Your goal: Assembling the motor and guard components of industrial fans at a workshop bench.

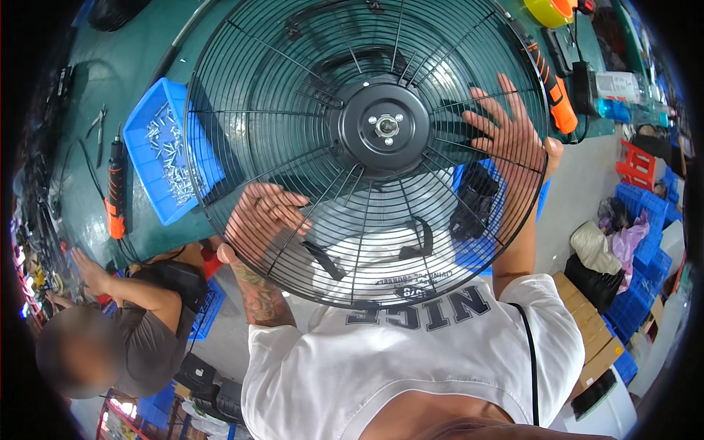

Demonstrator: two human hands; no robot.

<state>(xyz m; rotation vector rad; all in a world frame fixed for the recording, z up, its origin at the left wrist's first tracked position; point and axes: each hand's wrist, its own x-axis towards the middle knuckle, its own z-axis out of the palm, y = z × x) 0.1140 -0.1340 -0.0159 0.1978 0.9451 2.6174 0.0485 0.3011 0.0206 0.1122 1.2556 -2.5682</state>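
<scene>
A large round black wire fan guard (352,242) fills the middle of the view, tilted over the edge of the green table. At its centre is a black motor housing (384,125) with a metal shaft and several screws. My left hand (268,218) holds the lower left rim, its fingers behind the wires and the thumb outside. On the right rim, my right hand (513,136) grips likewise, with fingers spread behind the wires and the thumb round the edge. What lies behind the motor is partly hidden.
Left of the guard sits a blue bin (143,121) of screws. An orange-and-black electric screwdriver (116,191) and pliers (100,136) lie beyond it. Another electric screwdriver (561,103) is at right. A co-worker (147,323) sits lower left. Blue crates (645,242) stand at right.
</scene>
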